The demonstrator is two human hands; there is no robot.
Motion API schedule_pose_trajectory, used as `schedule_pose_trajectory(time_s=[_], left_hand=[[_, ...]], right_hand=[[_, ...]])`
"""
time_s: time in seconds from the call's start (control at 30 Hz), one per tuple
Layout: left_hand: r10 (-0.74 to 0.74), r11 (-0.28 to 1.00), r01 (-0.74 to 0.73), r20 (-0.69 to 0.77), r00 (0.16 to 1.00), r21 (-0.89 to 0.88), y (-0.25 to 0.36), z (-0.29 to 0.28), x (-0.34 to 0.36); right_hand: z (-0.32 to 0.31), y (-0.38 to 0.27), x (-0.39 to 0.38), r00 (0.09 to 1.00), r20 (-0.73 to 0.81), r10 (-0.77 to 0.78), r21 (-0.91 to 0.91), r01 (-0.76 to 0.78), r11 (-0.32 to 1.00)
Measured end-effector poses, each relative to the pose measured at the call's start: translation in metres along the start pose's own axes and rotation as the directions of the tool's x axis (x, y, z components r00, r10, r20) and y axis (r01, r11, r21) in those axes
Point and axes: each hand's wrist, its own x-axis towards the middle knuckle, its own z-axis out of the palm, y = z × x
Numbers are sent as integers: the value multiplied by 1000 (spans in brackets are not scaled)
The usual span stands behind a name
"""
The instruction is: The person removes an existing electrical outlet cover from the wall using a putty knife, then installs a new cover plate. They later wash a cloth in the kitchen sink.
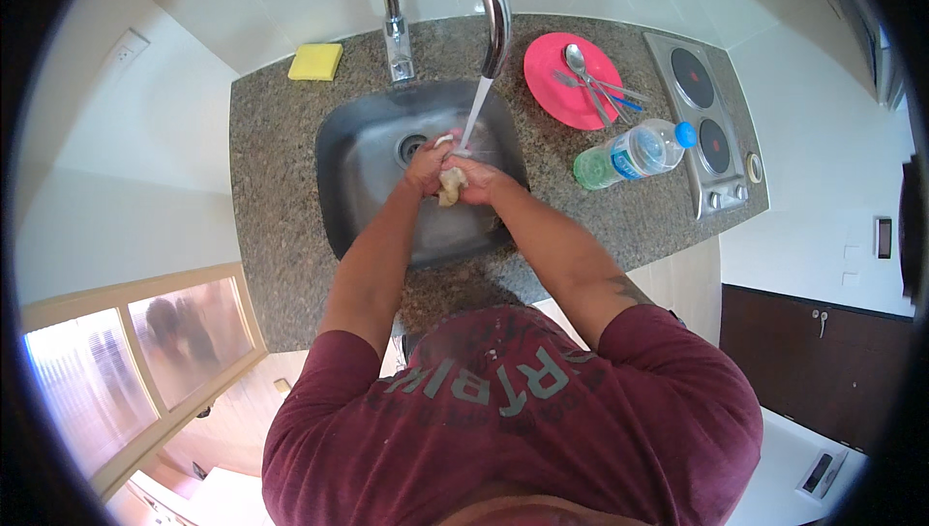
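Over the steel sink, my left hand and my right hand are close together, with fingers closed around a crumpled pale beige cloth. Part of the cloth hangs below my right hand, and a lighter bit shows above my fingers. Water runs from the curved chrome faucet onto my hands. The drain lies just beyond my left hand. My fingers cover much of the cloth, so its full shape is hidden.
A yellow sponge lies behind the sink at left. To the right are a pink plate with a spoon and forks, and a clear bottle with a blue cap. A two-plate electric hob sits farther right on the granite counter.
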Motion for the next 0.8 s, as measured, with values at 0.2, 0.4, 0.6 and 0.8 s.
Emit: schedule_pose_trajectory(time_s=[0.2,0.4,0.6,0.8], left_hand=[[-65,991,68,-28,997,116,11,-3,-14],[82,892,47,-264,961,450,10,15,-25],[226,919,5,-535,814,395,2,11,-38],[244,904,-47,-420,874,426,12,-2,-61]], right_hand=[[17,10,-5,991,-134,23,-591,-99,801],[23,52,23,886,-230,-403,-965,-154,212],[27,70,37,924,-69,-377,-967,-154,-201],[55,69,21,895,-203,-397,-978,-207,33]])
